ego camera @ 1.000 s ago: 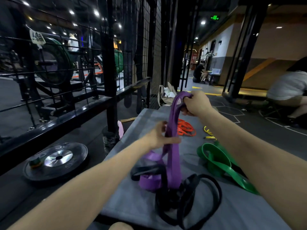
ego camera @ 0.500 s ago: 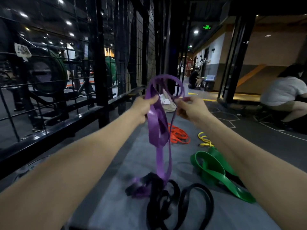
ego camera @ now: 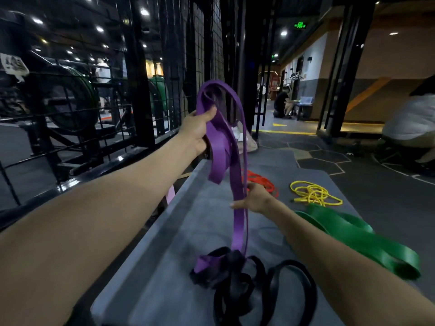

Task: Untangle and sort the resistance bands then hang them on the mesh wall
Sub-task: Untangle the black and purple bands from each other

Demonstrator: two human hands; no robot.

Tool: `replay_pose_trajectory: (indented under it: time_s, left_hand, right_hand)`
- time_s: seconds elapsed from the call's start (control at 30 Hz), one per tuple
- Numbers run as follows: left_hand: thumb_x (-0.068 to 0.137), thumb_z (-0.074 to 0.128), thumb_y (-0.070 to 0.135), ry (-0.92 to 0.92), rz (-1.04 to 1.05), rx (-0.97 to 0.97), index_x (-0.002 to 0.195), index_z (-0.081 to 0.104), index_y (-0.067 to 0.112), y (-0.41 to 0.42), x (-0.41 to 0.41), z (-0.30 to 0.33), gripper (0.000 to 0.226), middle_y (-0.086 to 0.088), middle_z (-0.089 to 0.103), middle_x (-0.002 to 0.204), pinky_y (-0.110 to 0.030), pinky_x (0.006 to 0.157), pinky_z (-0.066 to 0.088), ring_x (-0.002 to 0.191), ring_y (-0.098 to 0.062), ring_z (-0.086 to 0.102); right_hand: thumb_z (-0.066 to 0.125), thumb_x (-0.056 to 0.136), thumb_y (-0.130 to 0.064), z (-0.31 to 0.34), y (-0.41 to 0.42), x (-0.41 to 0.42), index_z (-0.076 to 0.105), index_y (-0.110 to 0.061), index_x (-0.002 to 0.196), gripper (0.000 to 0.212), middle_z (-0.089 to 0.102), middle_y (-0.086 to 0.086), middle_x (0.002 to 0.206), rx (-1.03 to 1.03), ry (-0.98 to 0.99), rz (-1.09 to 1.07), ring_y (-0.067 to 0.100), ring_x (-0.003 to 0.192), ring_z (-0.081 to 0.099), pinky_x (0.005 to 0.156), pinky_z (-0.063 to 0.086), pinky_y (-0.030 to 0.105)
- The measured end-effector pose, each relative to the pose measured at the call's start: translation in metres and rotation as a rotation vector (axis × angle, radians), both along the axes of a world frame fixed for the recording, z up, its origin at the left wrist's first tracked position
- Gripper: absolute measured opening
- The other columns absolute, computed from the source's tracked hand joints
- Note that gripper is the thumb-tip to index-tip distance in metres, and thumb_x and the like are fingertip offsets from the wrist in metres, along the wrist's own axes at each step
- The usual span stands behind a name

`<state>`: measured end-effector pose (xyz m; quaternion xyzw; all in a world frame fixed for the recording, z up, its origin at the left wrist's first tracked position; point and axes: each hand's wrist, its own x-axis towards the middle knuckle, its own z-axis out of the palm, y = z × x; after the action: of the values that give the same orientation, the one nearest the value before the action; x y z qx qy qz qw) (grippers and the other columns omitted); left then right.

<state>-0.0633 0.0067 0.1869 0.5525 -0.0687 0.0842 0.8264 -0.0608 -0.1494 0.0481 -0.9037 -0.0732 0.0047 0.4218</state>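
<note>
Now that the right hand (ego camera: 255, 196) has dropped to pinch the purple band (ego camera: 237, 203) mid-length, the left hand (ego camera: 200, 130) grips its gathered loops high; black band (ego camera: 270, 288) remains snagged near the mat's (ego camera: 164, 267) front edge.

dim gym | ceiling spotlights (ego camera: 99, 28) glare | wide-angle edge warp | soft blur

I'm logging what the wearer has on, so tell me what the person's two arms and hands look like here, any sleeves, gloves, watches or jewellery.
Both arms are bare from hand to the frame edge: no sleeve shows on either forearm. The left hand and the right hand wear no gloves, and no watch, bracelet or wrist strap shows on either wrist. No rings can be made out, though the fingers are partly hidden and somewhat blurred.
</note>
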Motion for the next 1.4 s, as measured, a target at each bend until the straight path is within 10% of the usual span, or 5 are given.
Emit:
replay_pose_trajectory:
  time_s: [0.5,0.73,0.9,1.0,1.4]
  left_hand:
    - [0.094,0.054,0.02,0.381,0.209,-0.143,0.078,0.058,0.011,0.05,0.086,-0.116,0.019,-0.005,0.066,0.063,-0.036,0.052,0.05,0.059,-0.02,0.061]
    - [0.085,0.066,0.025,0.429,0.145,-0.078,0.109,0.06,0.004,0.046,0.104,-0.168,0.033,-0.014,0.067,0.102,-0.046,0.082,0.054,0.087,-0.029,0.066]
    - [0.071,0.067,0.062,0.534,-0.096,0.873,0.12,0.055,0.01,0.046,0.099,-0.223,0.073,-0.013,0.054,0.129,-0.038,0.104,0.038,0.122,-0.032,0.049]
    - [0.09,0.042,0.057,0.562,-0.072,1.579,0.133,0.039,0.002,0.05,0.092,-0.246,0.07,-0.023,0.032,0.142,-0.037,0.108,0.029,0.132,-0.036,0.033]
    - [0.089,0.056,0.037,0.164,0.23,1.326,0.129,0.047,0.012,0.028,0.05,-0.247,0.049,-0.014,0.036,0.134,-0.034,0.106,0.031,0.127,-0.031,0.036]
  right_hand:
    - [0.039,0.081,-0.006,0.066,0.001,0.084,0.054,-0.01,0.097,0.022,0.067,0.02,0.097,0.06,-0.461,-0.318,0.04,0.09,0.064,0.081,0.053,0.05]
    - [0.061,0.084,-0.013,0.007,0.025,0.101,0.058,-0.007,0.097,0.015,0.064,0.014,0.095,0.028,-0.355,-0.224,0.026,0.089,0.058,0.065,0.031,0.024]
    - [0.071,0.074,-0.015,-0.066,0.032,0.114,0.055,-0.009,0.081,0.018,0.062,0.019,0.088,-0.274,-0.046,-0.015,0.023,0.079,0.057,0.069,0.042,0.034]
    - [0.061,0.084,-0.019,-0.096,0.033,0.106,0.057,0.0,0.115,0.036,0.059,0.023,0.12,-0.515,0.09,0.107,0.034,0.113,0.056,0.091,0.045,0.036]
    - [0.054,0.092,-0.021,-0.099,0.005,0.054,0.063,-0.001,0.112,0.03,0.064,0.018,0.117,-0.297,-0.025,-0.042,0.031,0.111,0.058,0.093,0.042,0.033]
